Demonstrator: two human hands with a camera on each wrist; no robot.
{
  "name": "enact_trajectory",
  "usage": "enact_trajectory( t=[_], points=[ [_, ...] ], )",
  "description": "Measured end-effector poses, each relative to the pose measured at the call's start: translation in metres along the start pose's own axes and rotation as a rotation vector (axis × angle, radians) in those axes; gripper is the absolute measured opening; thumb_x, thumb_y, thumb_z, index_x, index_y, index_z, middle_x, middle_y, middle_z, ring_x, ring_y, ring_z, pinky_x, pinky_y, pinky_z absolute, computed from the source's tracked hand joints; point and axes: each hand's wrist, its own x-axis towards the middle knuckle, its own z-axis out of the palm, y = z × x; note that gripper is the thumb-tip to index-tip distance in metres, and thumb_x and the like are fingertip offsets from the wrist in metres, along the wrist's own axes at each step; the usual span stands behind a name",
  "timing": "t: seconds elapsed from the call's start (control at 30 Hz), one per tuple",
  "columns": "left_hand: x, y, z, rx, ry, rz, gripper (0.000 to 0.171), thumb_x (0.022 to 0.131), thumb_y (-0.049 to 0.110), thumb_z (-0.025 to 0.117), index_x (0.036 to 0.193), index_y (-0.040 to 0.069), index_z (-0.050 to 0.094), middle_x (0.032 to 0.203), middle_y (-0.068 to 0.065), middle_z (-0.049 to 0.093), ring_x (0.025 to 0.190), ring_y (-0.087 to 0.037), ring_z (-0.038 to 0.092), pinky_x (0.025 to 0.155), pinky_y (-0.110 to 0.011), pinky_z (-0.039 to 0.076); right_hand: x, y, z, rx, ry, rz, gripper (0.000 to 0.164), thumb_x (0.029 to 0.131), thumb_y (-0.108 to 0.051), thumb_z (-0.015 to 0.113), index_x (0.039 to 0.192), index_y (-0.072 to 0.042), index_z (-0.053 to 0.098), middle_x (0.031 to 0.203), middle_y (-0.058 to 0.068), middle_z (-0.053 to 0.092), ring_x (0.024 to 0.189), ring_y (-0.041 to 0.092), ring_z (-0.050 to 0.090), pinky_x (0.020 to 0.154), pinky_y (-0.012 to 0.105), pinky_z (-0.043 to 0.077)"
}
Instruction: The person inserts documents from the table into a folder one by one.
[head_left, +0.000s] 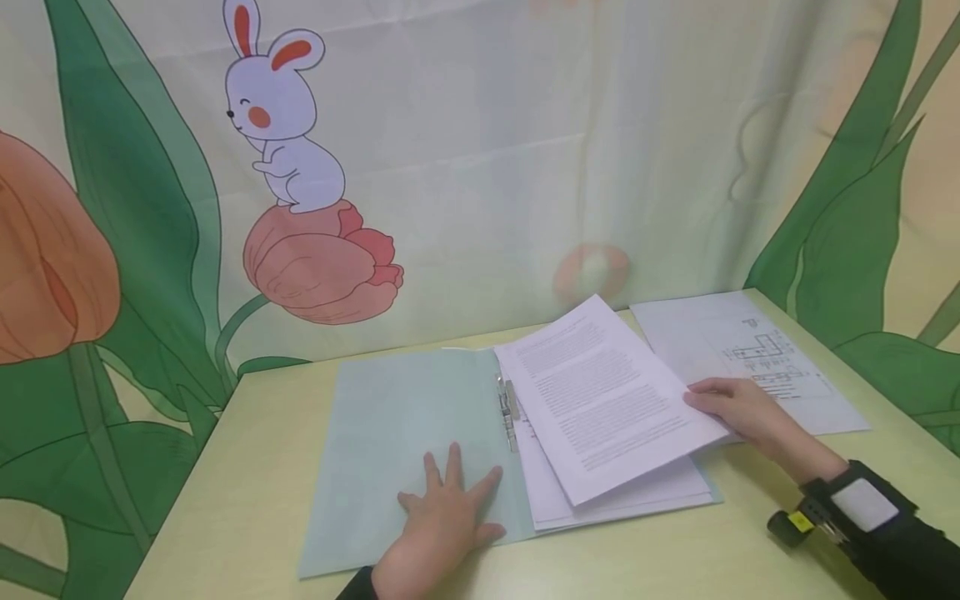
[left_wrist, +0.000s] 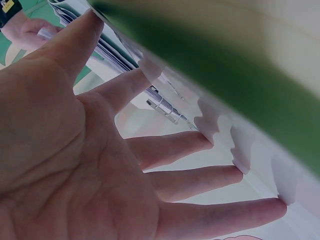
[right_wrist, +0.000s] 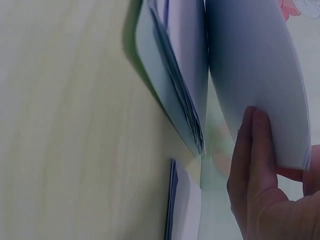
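Note:
A light blue ring-binder folder [head_left: 375,442] lies spread on the table. My left hand [head_left: 442,517] rests on its left cover with fingers spread; the left wrist view shows the straight fingers [left_wrist: 190,180] touching the surface. My right hand [head_left: 738,408] pinches a thin sheaf of printed paper [head_left: 600,392] by its right edge. In the right wrist view the sheaf [right_wrist: 260,75] is raised and tilted, thumb on one side and fingers on the other. The metal ring clip [head_left: 506,412] stands at the spine. More sheets [head_left: 630,504] lie beneath on the right cover.
To the right, a separate stack of paper [head_left: 675,321] with line drawings on top lies on the pale yellow table [head_left: 240,467], partly behind my right hand. A curtain [head_left: 480,167] printed with a rabbit and tulips hangs along the table's back edge.

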Motion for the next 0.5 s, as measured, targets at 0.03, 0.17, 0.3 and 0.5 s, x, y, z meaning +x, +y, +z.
enact_trajectory(
  t=[0.03, 0.17, 0.3, 0.5],
  points=[
    [0.000, 0.000, 0.000, 0.000, 0.003, 0.000, 0.068, 0.082, 0.066, 0.062, 0.144, 0.041, 0.046, 0.154, -0.020, 0.026, 0.136, -0.054, 0.026, 0.080, -0.075, 0.035, -0.001, 0.000, 0.001, 0.011, -0.006, 0.005, 0.055, 0.101, -0.030, 0.055, 0.130, 0.017, 0.048, 0.111, 0.024, 0.061, 0.085, 0.018, 0.063, 0.067, 0.026, 0.048],
    [0.000, 0.000, 0.000, 0.002, 0.006, 0.003, 0.068, 0.082, 0.066, 0.062, 0.144, 0.041, 0.047, 0.153, -0.021, 0.027, 0.135, -0.054, 0.026, 0.079, -0.075, 0.035, -0.004, -0.001, 0.007, 0.062, -0.040, 0.020, 0.053, 0.100, -0.027, 0.057, 0.129, 0.017, 0.048, 0.103, 0.016, 0.064, 0.079, 0.016, 0.062, 0.065, 0.027, 0.049],
    [-0.001, 0.000, -0.001, 0.006, 0.008, 0.004, 0.068, 0.082, 0.066, 0.062, 0.144, 0.041, 0.047, 0.153, -0.021, 0.027, 0.135, -0.054, 0.027, 0.079, -0.075, 0.036, -0.006, -0.001, 0.012, 0.047, -0.076, 0.027, 0.054, 0.098, -0.027, 0.060, 0.131, 0.015, 0.048, 0.102, 0.012, 0.064, 0.082, 0.018, 0.061, 0.065, 0.027, 0.047],
    [-0.001, 0.000, -0.001, 0.006, 0.000, 0.001, 0.068, 0.083, 0.066, 0.061, 0.144, 0.041, 0.046, 0.154, -0.020, 0.026, 0.136, -0.054, 0.026, 0.080, -0.074, 0.036, -0.009, -0.001, 0.015, 0.005, -0.077, 0.000, 0.055, 0.096, -0.025, 0.065, 0.137, 0.008, 0.047, 0.111, 0.022, 0.062, 0.096, 0.029, 0.064, 0.072, 0.029, 0.049]
  ],
)
